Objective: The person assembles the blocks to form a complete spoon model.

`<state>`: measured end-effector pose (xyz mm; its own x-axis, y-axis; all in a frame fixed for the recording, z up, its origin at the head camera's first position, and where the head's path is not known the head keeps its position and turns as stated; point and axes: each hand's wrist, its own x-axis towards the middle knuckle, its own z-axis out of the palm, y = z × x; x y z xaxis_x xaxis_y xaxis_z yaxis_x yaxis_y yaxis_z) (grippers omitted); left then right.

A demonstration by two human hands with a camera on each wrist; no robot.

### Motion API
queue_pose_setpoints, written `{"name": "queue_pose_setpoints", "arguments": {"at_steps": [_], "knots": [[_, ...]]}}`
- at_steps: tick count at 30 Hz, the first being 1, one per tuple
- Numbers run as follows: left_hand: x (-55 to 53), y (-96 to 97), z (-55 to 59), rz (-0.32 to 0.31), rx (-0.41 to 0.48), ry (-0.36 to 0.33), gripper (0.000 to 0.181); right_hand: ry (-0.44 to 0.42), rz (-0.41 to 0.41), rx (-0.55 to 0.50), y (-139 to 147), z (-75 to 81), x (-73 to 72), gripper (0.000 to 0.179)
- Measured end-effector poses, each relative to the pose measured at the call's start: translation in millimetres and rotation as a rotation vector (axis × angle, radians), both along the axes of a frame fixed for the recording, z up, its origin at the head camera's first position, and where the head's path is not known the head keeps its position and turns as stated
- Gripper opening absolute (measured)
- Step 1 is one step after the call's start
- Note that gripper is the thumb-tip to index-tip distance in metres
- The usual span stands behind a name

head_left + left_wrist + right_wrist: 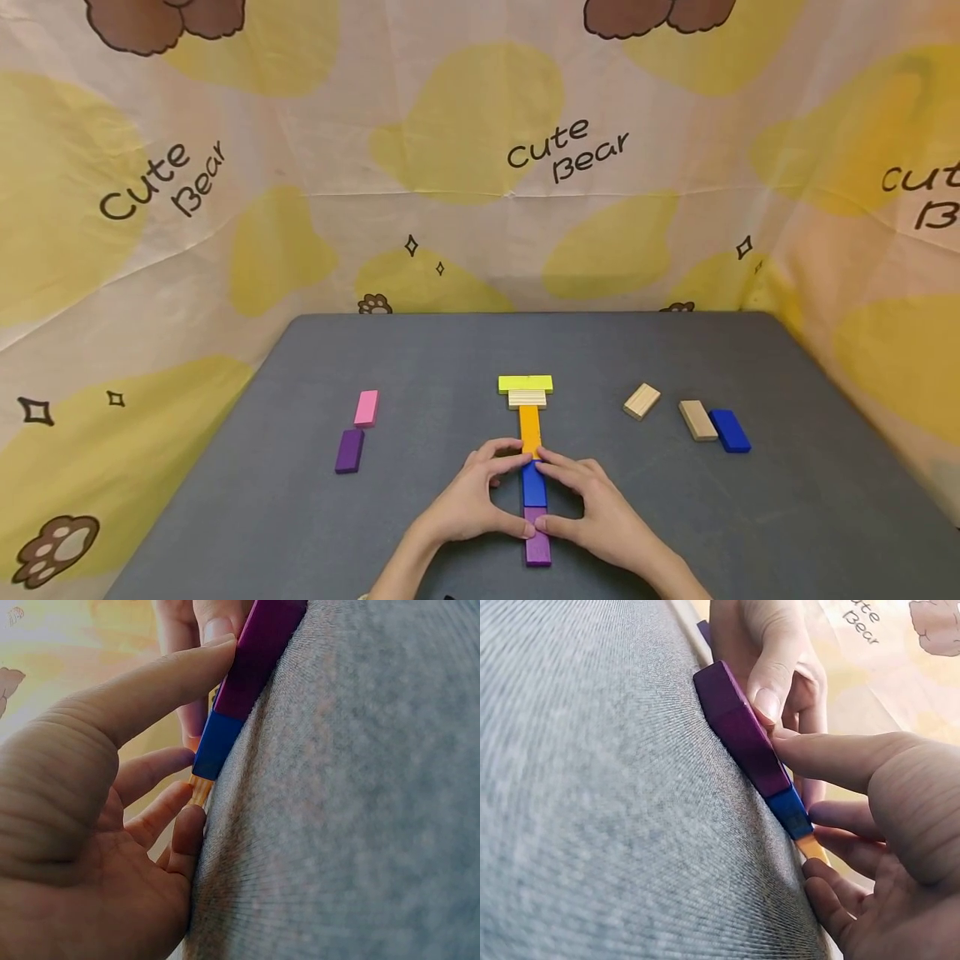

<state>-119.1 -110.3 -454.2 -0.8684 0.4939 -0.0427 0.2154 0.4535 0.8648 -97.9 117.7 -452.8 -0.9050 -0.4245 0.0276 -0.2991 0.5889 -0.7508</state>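
A straight row of wooden blocks runs away from me: a purple block [537, 552] nearest, then a blue block [534, 485] and an orange block [529, 423]. Beyond them, plain wood blocks [527, 399] and a lime-yellow block [525, 384] lie crosswise. My left hand [468, 502] is at the row's left side, thumb on the purple block, fingers extended along the blue and orange ones. From the right, my right hand [600, 507] mirrors it. In the right wrist view, both thumbs meet at the purple block's [742, 739] upper edge.
To the left lie a pink block [367, 408] and a dark purple block [349, 451]. Two plain wood blocks, one tilted [642, 401] and one farther right [697, 420], lie beside another blue block [730, 431]. A patterned cloth [465, 167] hangs behind the grey table [247, 533].
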Motion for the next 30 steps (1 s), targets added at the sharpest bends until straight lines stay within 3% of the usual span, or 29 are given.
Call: {"name": "queue_pose_setpoints", "arguments": {"at_steps": [12,14,18,23,26,30], "knots": [[-0.4,1.4,0.5,0.002,-0.001,-0.008,0.084,-0.029,-0.043,-0.03,0.8,4.1,-2.8,0.061],[-0.4,1.8,0.3,0.006,-0.009,-0.012,0.083,-0.034,-0.108,-0.054,1.4,7.0,-3.2,0.057],[-0.2,1.6,0.1,0.015,-0.037,-0.012,0.083,-0.049,-0.331,-0.12,4.8,15.6,-5.2,0.047],[-0.3,1.0,0.4,0.021,-0.04,-0.017,0.083,-0.099,-0.579,-0.348,27.7,26.0,-13.0,0.043],[-0.4,0.6,0.2,0.022,-0.038,-0.018,0.084,-0.078,-0.663,-0.409,48.2,28.2,-20.6,0.045],[0.0,0.3,-0.1,0.026,-0.04,-0.023,0.084,0.006,-0.706,-0.323,74.0,24.5,-35.7,0.05]]}}
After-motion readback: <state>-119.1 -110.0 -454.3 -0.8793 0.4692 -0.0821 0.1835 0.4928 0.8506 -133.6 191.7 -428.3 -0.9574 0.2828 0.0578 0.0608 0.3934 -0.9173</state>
